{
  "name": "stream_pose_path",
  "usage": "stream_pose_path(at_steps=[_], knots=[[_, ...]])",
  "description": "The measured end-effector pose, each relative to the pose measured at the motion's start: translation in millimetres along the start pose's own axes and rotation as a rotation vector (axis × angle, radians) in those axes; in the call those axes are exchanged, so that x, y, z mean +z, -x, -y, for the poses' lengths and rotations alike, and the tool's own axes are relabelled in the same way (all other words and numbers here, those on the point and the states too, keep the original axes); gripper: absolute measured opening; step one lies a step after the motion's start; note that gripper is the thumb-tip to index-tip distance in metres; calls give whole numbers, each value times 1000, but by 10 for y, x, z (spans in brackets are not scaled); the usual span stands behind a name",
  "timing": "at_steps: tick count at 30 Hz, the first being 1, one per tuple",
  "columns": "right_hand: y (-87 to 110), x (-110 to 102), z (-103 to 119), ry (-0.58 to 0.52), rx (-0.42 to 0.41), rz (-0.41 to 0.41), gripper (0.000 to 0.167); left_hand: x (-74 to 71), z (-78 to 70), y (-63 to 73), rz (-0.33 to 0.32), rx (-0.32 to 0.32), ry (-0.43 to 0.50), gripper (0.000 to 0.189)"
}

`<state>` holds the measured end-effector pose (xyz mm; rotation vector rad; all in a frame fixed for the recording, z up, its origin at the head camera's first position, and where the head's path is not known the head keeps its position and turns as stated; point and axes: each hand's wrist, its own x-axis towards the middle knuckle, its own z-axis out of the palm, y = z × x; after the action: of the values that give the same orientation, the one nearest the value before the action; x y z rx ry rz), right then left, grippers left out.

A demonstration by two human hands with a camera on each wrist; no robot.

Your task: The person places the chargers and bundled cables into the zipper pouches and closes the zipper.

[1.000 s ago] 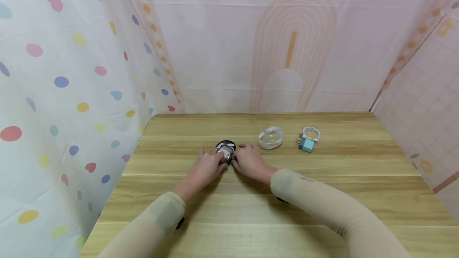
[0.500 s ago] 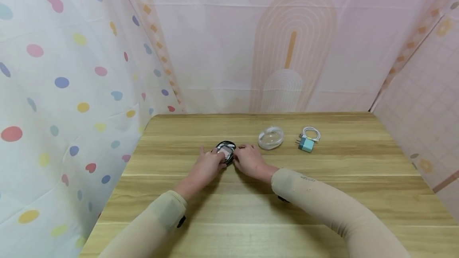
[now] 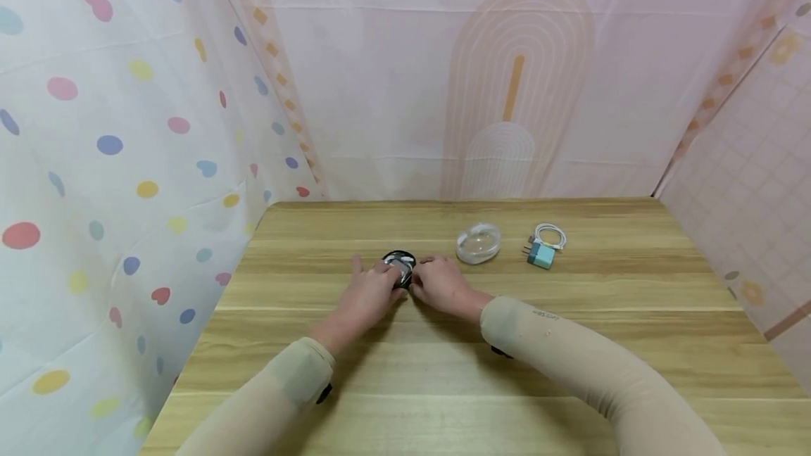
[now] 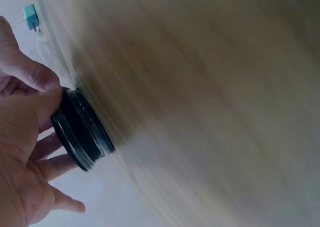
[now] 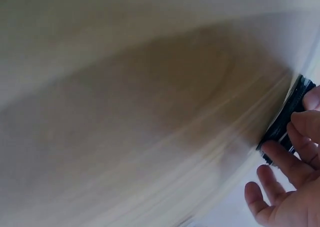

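A small black oval case (image 3: 405, 260) lies on the wooden table between both hands, with white earphone-like parts and a pale square patch showing at its top. My left hand (image 3: 364, 295) holds it from the left, thumb on the near side. In the left wrist view the black case (image 4: 82, 129) stands edge-on, fingers under and behind it. From the right, my right hand (image 3: 442, 288) pinches at the case's edge with thumb and forefinger; what exactly lies in the pinch is hidden. The right wrist view shows a ridged, zipper-like edge on the case (image 5: 286, 119), the other fingers loosely bent.
Behind the right hand sits a clear oval container (image 3: 478, 243). Farther right are a teal plug charger (image 3: 541, 255) and a coiled white cable (image 3: 550, 233). The wooden table (image 3: 405, 385) ends at a printed curtain (image 3: 380, 90) at the back.
My left hand has shifted slightly right over the case, covering more of its near-left side. The right hand stays almost still at its right edge. The other objects have not moved.
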<state>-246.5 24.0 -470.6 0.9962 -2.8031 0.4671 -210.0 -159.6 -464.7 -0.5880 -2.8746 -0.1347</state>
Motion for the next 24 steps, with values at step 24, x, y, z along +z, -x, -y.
stream_pose_path(at_steps=[24], knots=[[32, 22, 41, -15, 72, 6, 15, 67, 70, -6, -11, -14, 99, 24]])
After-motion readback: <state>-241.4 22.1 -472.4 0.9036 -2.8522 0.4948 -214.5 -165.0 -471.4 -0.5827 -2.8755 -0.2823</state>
